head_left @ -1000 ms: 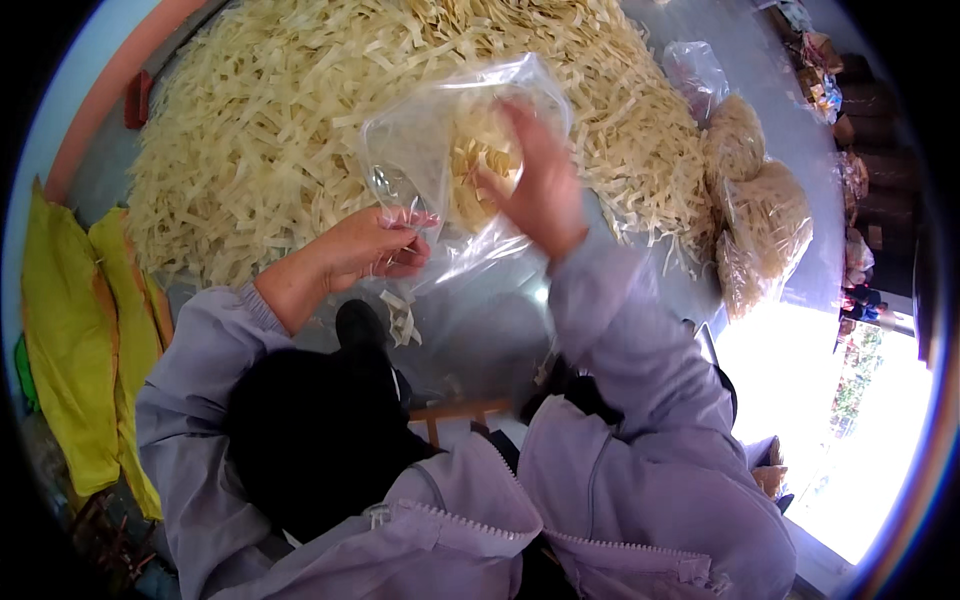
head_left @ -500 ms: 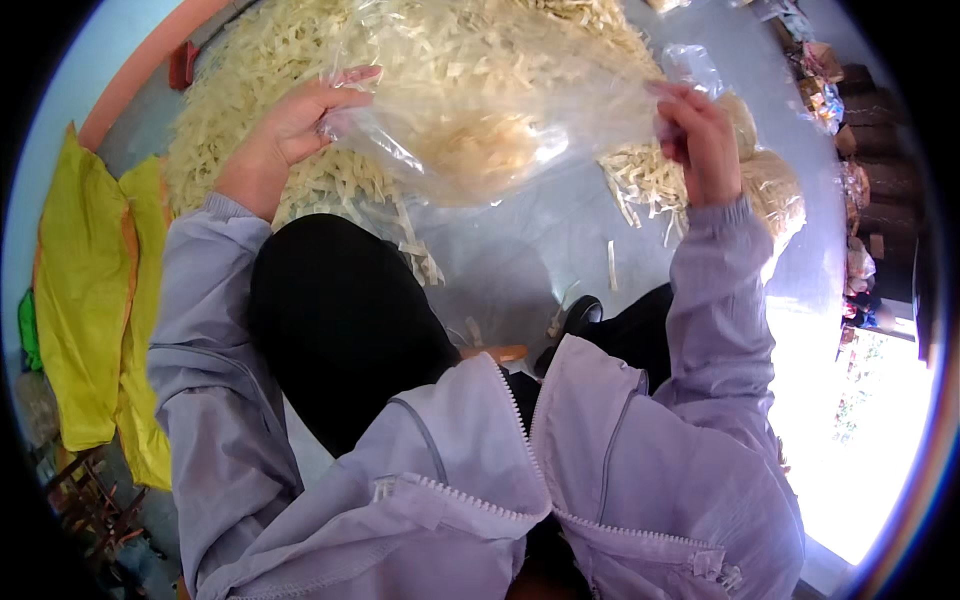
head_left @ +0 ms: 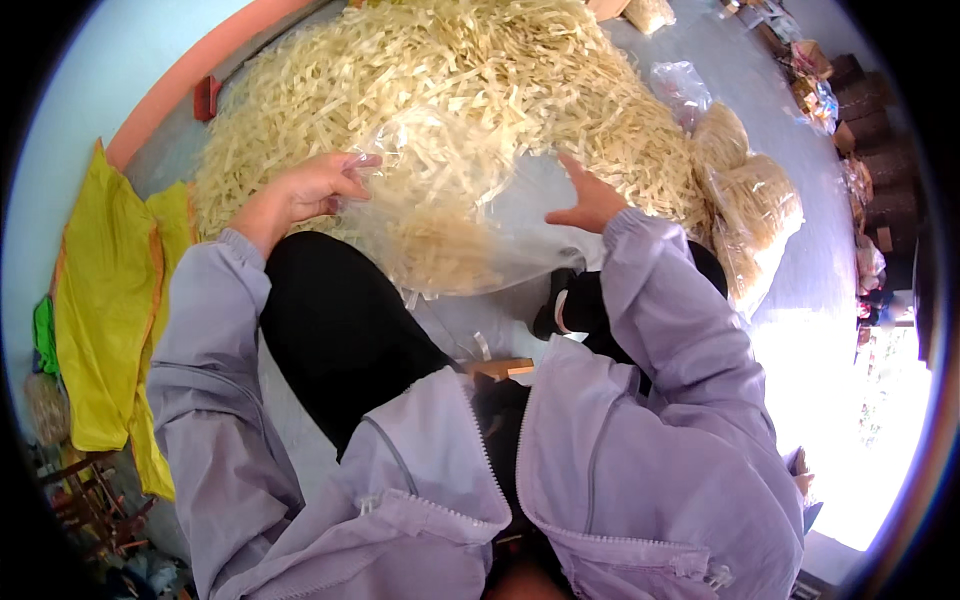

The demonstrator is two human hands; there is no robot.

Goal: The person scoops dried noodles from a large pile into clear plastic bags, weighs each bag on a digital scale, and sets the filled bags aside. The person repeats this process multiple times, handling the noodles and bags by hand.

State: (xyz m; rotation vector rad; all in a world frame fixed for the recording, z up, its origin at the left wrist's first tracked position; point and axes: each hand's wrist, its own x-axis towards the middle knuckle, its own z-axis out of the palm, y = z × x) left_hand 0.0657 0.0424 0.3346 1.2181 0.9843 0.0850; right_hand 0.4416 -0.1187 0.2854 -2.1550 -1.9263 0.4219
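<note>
A clear plastic bag (head_left: 420, 160) with some pale strips in its bottom hangs in front of my knees. My left hand (head_left: 312, 190) pinches the bag's left edge between thumb and fingers. Just right of the bag, my right hand (head_left: 592, 196) has its thumb and forefinger spread, with nothing seen between them. Beyond the bag lies a large heap of pale yellow, flat, curly strips (head_left: 480, 70). Where the bag overlaps the heap, the clear film makes its upper rim hard to make out.
Filled clear bags of strips (head_left: 755, 200) stand right of the heap, with a crumpled clear bag (head_left: 682, 92) behind them. Yellow cloth (head_left: 100, 300) lies at far left, and a red object (head_left: 206, 98) sits by the wall. Boxes (head_left: 868, 130) line the right side.
The bag was stretched wide between both hands; now my right hand has let go and moved left and down. The bag has sunk nearer my knees and bunched toward my left hand.
</note>
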